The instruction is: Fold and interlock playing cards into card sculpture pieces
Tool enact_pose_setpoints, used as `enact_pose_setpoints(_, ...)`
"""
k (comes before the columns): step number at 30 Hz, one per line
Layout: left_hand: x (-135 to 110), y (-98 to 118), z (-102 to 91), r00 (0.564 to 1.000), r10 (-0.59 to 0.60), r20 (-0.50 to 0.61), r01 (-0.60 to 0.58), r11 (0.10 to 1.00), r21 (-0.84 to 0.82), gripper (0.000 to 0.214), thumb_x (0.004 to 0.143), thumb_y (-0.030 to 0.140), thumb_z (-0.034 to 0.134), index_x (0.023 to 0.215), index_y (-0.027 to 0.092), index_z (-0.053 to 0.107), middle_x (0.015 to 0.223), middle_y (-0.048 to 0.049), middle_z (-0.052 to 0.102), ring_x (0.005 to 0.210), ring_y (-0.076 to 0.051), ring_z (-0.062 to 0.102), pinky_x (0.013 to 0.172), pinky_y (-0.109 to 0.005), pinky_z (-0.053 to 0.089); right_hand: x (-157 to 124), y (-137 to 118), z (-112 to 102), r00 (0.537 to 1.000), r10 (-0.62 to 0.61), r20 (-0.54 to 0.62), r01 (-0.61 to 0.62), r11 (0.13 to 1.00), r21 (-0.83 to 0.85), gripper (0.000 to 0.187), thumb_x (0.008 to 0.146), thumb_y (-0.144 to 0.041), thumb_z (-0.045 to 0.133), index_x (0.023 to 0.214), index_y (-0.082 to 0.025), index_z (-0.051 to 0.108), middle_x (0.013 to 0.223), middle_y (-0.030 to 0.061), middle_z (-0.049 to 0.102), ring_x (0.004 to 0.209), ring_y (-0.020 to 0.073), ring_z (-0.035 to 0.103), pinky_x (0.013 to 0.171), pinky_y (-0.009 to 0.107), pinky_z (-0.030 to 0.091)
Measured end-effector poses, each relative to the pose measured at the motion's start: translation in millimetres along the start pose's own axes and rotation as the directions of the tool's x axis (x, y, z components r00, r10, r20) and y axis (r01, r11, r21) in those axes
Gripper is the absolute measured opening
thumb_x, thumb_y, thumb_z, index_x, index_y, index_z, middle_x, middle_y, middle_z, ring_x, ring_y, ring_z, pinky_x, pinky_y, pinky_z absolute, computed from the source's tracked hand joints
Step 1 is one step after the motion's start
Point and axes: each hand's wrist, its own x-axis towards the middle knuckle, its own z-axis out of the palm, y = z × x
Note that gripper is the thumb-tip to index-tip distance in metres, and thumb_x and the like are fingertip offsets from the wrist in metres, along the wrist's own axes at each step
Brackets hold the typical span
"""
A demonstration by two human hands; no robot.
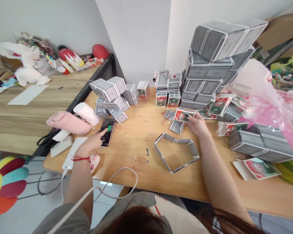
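Observation:
My left hand reaches over the phone on the table's left side, a finger stretched to its lit screen. Nothing is held in that hand. Between the thumb and fingers of my right hand is a red-and-green playing-card box. Small grey card pieces lie just below and beside the box. Nearer to me, a ring of grey-backed cards joined at their edges stands on the table with an uneven, many-cornered outline.
A tall stack of grey card blocks rises at the back right. Smaller stacks stand back left. A pink bottle lies at the left edge. More card boxes lie right. A white cable loops over the front edge.

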Motion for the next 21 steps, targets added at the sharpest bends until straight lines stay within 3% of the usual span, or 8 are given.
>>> enact_pose_setpoints(3, 8.4, 2.9, -5.3, 0.993, -0.032, -0.11, 0.027, 0.999, -0.04, 0.063, 0.076, 0.013, 0.035, 0.138, 0.017, 0.027, 0.128, -0.0127, 0.05, 0.108, -0.025, 0.053, 0.085, -0.031, 0.041, -0.1, -0.4, 0.8, 1.0, -0.003, -0.003, 0.003, 1.0, -0.002, 0.025, 0.063, -0.017, 0.072, 0.081, -0.027, 0.058, 0.088, -0.0039, 0.067, 0.077, 0.0171, 0.065, 0.075, 0.039, 0.056)
enact_pose_setpoints(8, 36.3, 0.1, -2.9, 0.952, -0.222, -0.21, 0.192, 0.969, -0.153, 0.039, 0.081, 0.03, 0.038, 0.11, 0.011, 0.056, 0.107, -0.016, 0.063, 0.1, -0.029, 0.056, 0.081, -0.034, 0.042, 0.1, -0.8, 1.4, 1.0, 0.007, -0.01, -0.007, 1.0, -0.008, 0.025, 0.062, -0.018, 0.073, 0.08, -0.026, 0.058, 0.086, -0.0032, 0.067, 0.077, 0.0174, 0.065, 0.074, 0.038, 0.056)
enact_pose_setpoints(11, 51.9, -6.2, 3.4, 0.923, -0.277, -0.268, 0.197, 0.937, -0.288, 0.037, 0.081, 0.033, 0.04, 0.101, 0.01, 0.062, 0.105, -0.0163, 0.064, 0.1, -0.028, 0.057, 0.081, -0.032, 0.042, 0.4, -0.3, 0.9, 1.0, 0.014, -0.015, -0.014, 1.0, -0.008, 0.025, 0.062, -0.018, 0.073, 0.08, -0.026, 0.058, 0.086, -0.0031, 0.067, 0.076, 0.017, 0.065, 0.072, 0.038, 0.056)
enact_pose_setpoints(21, 63.8, -13.6, 5.0, 0.905, -0.324, -0.276, 0.183, 0.881, -0.435, 0.039, 0.075, 0.04, 0.048, 0.094, 0.011, 0.066, 0.092, -0.0133, 0.068, 0.084, -0.025, 0.062, 0.072, -0.029, 0.043, -1.2, -2.1, 4.2, 1.0, 0.0, -0.024, -0.001, 1.0, -0.028, 0.024, 0.062, -0.019, 0.073, 0.08, -0.025, 0.057, 0.085, -0.003, 0.067, 0.076, 0.0174, 0.065, 0.073, 0.039, 0.055)
